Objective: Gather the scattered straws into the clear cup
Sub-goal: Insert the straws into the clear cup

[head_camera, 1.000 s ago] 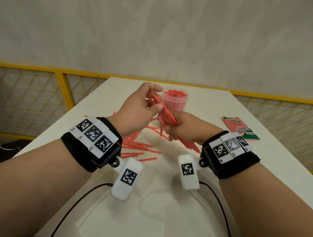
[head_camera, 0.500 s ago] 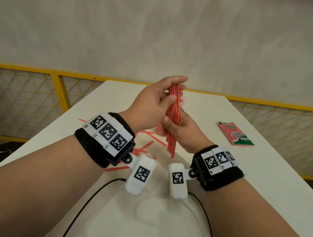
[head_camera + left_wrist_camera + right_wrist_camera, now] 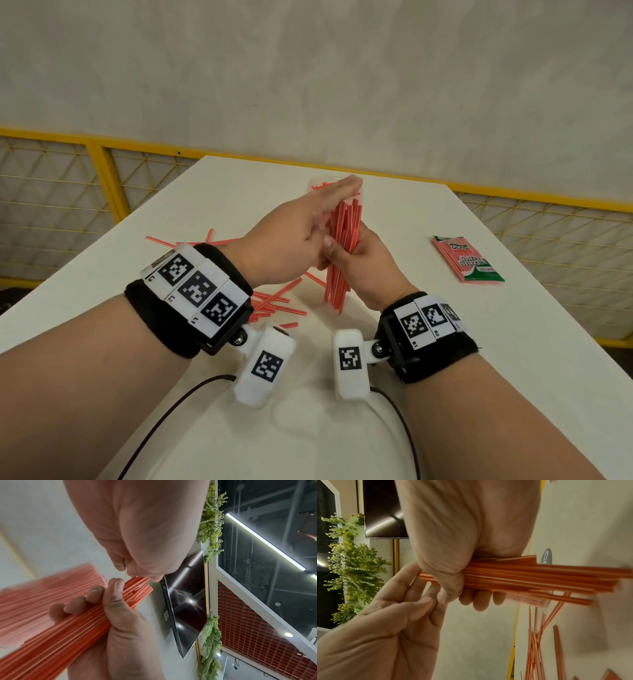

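Plainly, the bundle of red straws [image 3: 342, 246] is a light load, thin and smooth. Each straw looks stiff along its length but easy to crush or kink, and the lot will likely fan out and slide if squeezed at one end. The right hand [image 3: 363, 267] has its fingers and thumb curled round the middle of the bundle, which stands nearly upright above the worktop [image 3: 462, 342], and mid-length seems the best place to hold it. The left hand [image 3: 294, 240] lies with straight, relaxed fingers against the top ends, flat, gripping nothing; I judge it is evening up the tips.

Behind the bundle, and mostly hidden by the left hand, stands the clear cup [image 3: 320, 185], already showing red straws inside. More loose straws [image 3: 274, 301] lie on the worktop to the left of the bundle and below it. A sealed packet of straws [image 3: 467, 260] lies well to the right of the bundle.

The worktop is white, smooth and flat, so straws will likely skid on it. Beyond it runs a yellow railing [image 3: 102, 178] with mesh, and behind that a pale wall [image 3: 308, 68].
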A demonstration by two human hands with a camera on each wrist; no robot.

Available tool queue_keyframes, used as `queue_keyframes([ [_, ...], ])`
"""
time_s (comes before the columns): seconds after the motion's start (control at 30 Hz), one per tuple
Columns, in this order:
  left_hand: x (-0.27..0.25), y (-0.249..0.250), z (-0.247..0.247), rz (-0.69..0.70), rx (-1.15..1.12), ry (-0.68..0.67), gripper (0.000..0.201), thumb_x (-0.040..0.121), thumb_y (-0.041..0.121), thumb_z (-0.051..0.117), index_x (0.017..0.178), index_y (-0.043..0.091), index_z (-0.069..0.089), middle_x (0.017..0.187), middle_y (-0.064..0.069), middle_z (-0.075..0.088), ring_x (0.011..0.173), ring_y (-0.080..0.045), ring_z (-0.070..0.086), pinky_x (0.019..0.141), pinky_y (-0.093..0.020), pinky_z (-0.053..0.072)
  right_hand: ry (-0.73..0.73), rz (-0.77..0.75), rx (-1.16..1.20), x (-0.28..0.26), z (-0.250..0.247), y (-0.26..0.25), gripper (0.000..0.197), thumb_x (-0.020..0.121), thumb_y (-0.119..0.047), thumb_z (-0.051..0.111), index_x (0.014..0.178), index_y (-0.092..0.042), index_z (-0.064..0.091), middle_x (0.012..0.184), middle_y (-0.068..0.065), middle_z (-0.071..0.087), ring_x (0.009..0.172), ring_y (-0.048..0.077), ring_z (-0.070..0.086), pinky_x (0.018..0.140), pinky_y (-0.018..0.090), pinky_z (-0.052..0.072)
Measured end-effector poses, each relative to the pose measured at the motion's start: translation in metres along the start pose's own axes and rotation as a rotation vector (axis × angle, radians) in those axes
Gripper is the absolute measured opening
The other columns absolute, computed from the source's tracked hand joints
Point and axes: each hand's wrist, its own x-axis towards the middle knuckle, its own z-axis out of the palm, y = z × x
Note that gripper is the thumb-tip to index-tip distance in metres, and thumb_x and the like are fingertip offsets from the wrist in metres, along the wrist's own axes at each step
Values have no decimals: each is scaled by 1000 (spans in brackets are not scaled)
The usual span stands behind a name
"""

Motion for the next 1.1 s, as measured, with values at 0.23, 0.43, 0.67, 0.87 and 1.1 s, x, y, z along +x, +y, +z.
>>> queue_keyframes([
  [0.23,-11,-4,6,42,179,-48,68,88,-9,38,147,24,39,152,8,37,140,-5,32,114,-17,26,13,16,36,0,-2,5,23,91,-6,60,113,-5,53,103,33,62,86,38,64,85,48,55],
  [0.43,-13,-5,9,61,288,-128,64,89,-8,40,144,25,44,151,8,39,141,-7,33,117,-21,23,-40,33,-14,-2,-4,6,24,90,6,58,107,-11,62,96,14,70,86,17,70,75,25,56],
  [0.67,-16,-5,6,-31,73,27,66,88,-10,38,140,30,46,137,5,53,122,0,48,98,-2,34,-53,120,-5,-3,-6,10,24,97,-13,54,107,8,58,88,21,67,80,28,68,80,35,56],
  [0.87,-13,-10,-19,-329,-11,168,47,80,61,54,97,17,58,83,4,70,78,-9,71,81,-43,57,44,3,131,3,-8,-17,33,102,-28,43,88,-7,64,79,4,67,76,18,64,70,29,55],
  [1.1,7,-12,-37,-409,-78,-107,64,58,75,62,98,25,64,94,4,71,87,-10,66,78,-27,51,10,-51,73,31,-5,-55,42,99,-41,43,78,-26,76,105,0,73,101,20,65,92,40,50],
])
